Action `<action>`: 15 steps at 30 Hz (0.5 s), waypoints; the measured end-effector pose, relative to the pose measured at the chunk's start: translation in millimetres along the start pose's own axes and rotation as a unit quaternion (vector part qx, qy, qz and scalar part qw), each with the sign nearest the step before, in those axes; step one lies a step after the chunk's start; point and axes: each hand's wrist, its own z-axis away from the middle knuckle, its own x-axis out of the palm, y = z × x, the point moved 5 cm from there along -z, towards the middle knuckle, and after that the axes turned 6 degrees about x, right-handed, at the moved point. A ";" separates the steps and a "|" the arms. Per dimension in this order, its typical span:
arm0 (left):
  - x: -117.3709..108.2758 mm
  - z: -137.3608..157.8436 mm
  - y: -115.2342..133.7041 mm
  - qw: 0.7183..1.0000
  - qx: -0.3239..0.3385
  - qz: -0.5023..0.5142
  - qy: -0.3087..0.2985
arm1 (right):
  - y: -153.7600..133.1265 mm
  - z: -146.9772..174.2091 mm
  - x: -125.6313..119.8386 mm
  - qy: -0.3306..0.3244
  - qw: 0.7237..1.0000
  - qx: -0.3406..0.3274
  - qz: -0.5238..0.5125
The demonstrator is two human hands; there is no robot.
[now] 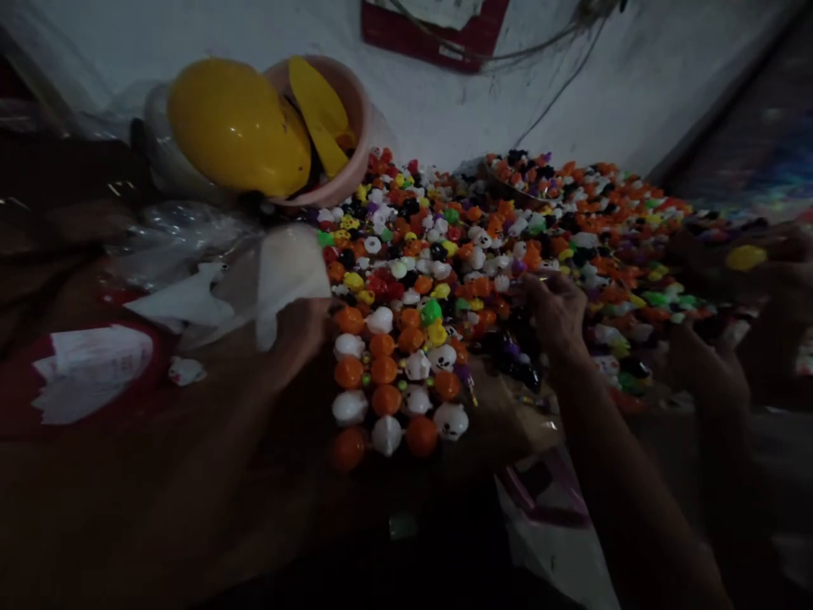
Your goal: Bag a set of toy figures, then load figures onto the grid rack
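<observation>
My left hand (300,332) is at the lower edge of a pale white sheet (295,263); its fingers are hidden, so whether it grips the sheet is unclear. Over the heap of small plastic figures (438,224), my right hand (560,309) has its fingertips pinched together, and whatever is in them is too small to make out. Between the hands lie columns of round orange and white pieces (385,400), some with ghost-like faces, with tiny green beads between them. A green piece (431,312) and a yellow piece (437,333) sit near their top.
A pink tub (359,127) with yellow plastic parts (238,127) stands at the back left. Clear plastic bags (184,233) and a red container with papers (95,364) lie left. A bowl of figures (517,191) rests in the heap. At right are another person's hands (715,373).
</observation>
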 end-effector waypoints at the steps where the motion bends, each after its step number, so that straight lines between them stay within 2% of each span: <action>1: 0.7 -11.3 -0.3 1.000 -0.009 -0.018 -0.021 | 13.1 11.0 -6.0 -0.002 0.999 0.016 -0.030; 5: 5.9 -57.6 19.1 0.996 -0.004 -0.057 -0.073 | 45.8 45.3 -24.9 -0.004 0.997 0.043 -0.071; 9: 12.8 -89.3 49.5 0.990 0.064 -0.061 -0.111 | 63.8 88.2 -39.7 0.025 0.999 0.047 0.011; 12: 21.3 -101.4 62.7 0.974 0.137 -0.087 -0.157 | 70.2 129.9 -44.1 0.017 0.983 -0.050 0.174; 15: 33.5 -108.4 67.0 0.961 0.155 -0.114 -0.197 | 79.9 161.8 -39.3 -0.046 0.941 -0.148 0.301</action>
